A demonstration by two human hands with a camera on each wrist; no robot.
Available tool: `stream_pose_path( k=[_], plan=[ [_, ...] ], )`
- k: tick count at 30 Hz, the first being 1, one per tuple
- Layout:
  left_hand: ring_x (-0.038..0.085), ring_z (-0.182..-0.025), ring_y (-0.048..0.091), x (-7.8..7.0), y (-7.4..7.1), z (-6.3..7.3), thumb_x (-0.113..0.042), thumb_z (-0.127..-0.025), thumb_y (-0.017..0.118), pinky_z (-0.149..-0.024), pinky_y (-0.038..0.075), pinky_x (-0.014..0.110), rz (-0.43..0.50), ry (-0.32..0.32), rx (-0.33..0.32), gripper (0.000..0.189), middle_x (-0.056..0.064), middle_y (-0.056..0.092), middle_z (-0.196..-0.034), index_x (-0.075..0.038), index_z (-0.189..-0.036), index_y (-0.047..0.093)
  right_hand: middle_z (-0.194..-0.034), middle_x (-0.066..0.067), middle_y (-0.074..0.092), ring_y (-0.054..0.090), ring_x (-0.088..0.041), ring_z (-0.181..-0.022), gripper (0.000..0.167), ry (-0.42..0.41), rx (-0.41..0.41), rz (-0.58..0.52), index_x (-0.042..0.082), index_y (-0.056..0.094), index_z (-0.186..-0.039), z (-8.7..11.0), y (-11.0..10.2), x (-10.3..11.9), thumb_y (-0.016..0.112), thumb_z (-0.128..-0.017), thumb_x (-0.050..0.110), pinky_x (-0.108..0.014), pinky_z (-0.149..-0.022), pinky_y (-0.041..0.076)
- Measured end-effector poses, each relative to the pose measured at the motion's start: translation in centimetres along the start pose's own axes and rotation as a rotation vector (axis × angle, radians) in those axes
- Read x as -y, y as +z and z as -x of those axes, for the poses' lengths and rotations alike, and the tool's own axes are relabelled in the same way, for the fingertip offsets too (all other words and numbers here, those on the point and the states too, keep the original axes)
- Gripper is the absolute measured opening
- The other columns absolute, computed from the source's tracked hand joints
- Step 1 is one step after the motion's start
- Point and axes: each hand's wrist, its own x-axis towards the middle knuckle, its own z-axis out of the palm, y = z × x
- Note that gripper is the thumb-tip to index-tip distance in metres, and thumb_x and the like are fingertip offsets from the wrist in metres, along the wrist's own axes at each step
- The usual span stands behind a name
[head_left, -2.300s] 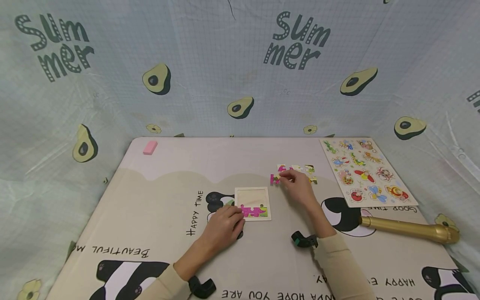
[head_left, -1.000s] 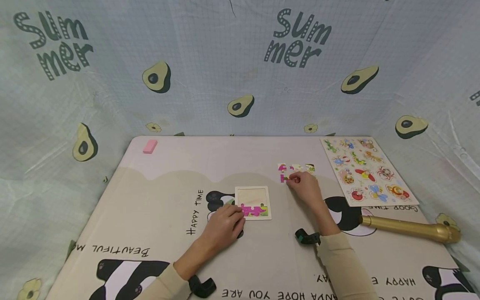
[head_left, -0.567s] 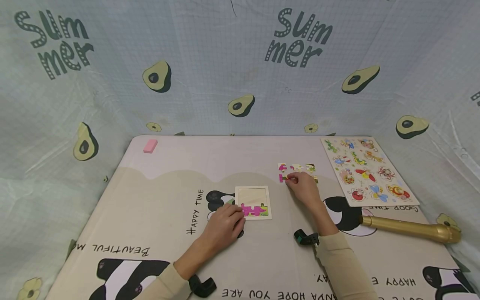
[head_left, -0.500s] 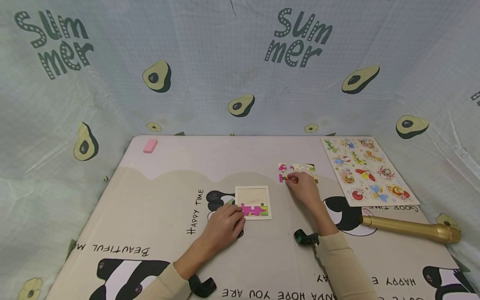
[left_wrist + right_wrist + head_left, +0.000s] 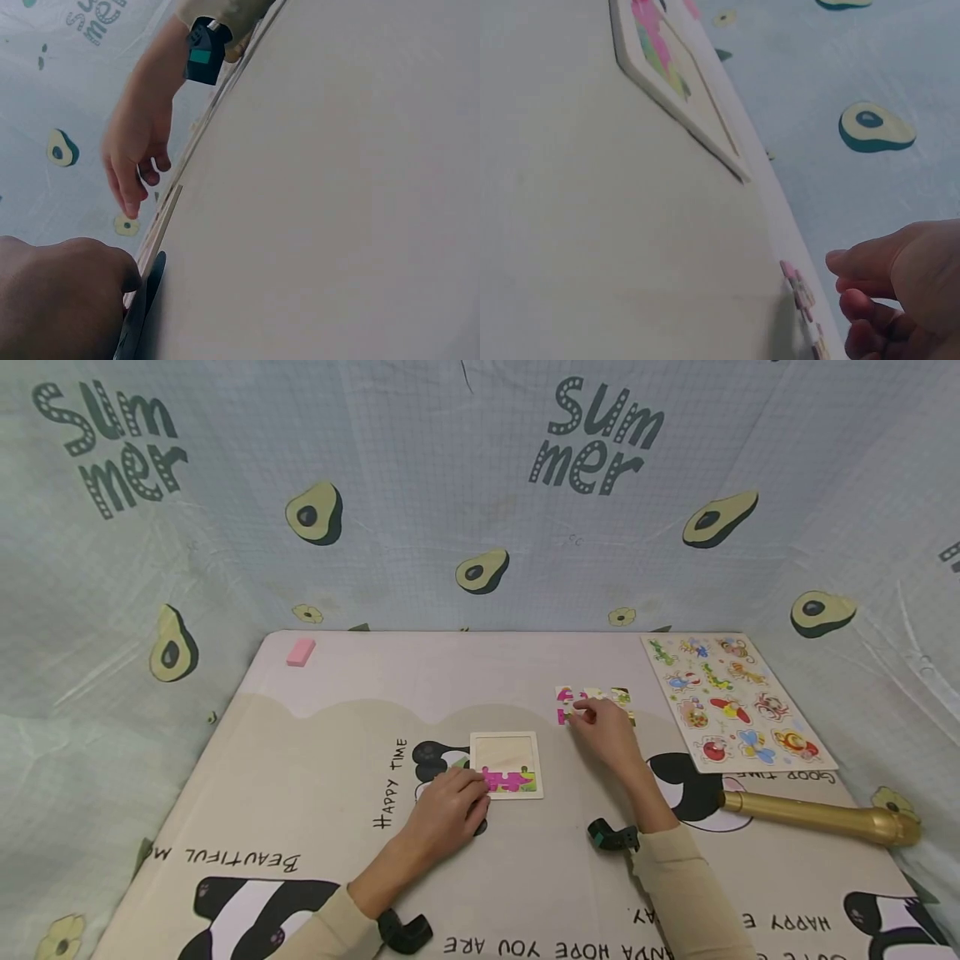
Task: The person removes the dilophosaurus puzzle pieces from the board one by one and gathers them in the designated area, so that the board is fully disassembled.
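Note:
In the head view my left hand [image 5: 448, 810] holds the left side of a small square wooden puzzle board [image 5: 505, 752]. A row of joined pink and green jigsaw pieces [image 5: 510, 780] lies along the board's near edge, and the rest shows bare wood. My right hand [image 5: 606, 735] hovers at a small group of loose jigsaw pieces [image 5: 564, 694], its fingers loosely bent, thumb and forefinger apart. A pink piece [image 5: 561, 717] lies at its fingertips. In the right wrist view nothing shows between the right hand's [image 5: 907, 289] fingers. The hand covers some loose pieces.
A large board with insect pictures [image 5: 738, 702] lies at the right rear. A gold tube [image 5: 817, 818] lies in front of it. At the far left corner sits a pink block [image 5: 301, 652]. A printed cloth covers the table; patterned curtain walls stand behind and at both sides.
My right hand has shifted a little right, with the pink piece moved right to sit nearer the other loose pieces. Its thumb and forefinger have now parted. The left hand stays in place.

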Motion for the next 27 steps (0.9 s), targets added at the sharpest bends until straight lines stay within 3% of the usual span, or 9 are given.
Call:
stream_pose_path(
  k=[10, 27],
  plan=[
    [0.017, -0.100, 0.059, 0.0, 0.0, 0.0, -0.026, -0.094, 0.068, -0.083, 0.049, 0.034, -0.025, -0.004, 0.095, 0.021, 0.001, 0.065, -0.107, -0.018, -0.112, 0.076, -0.093, -0.014, 0.065, 0.061, -0.026, -0.084, 0.032, -0.079, 0.013, -0.036, -0.001, 0.069, -0.118, 0.7, -0.9, 2.0, 0.068, -0.094, 0.020, -0.027, -0.067, 0.049],
    [0.017, -0.094, 0.056, -0.1, 0.1, 0.0, -0.024, -0.097, 0.066, -0.076, 0.043, 0.031, -0.048, -0.013, 0.119, 0.018, 0.000, 0.063, -0.103, -0.022, -0.112, 0.076, -0.097, -0.010, 0.066, 0.057, -0.019, -0.083, 0.035, -0.101, 0.150, -0.032, 0.001, 0.069, -0.121, 3.0, 0.1, 3.6, 0.070, -0.093, 0.023, -0.025, -0.071, 0.050]
  ],
)
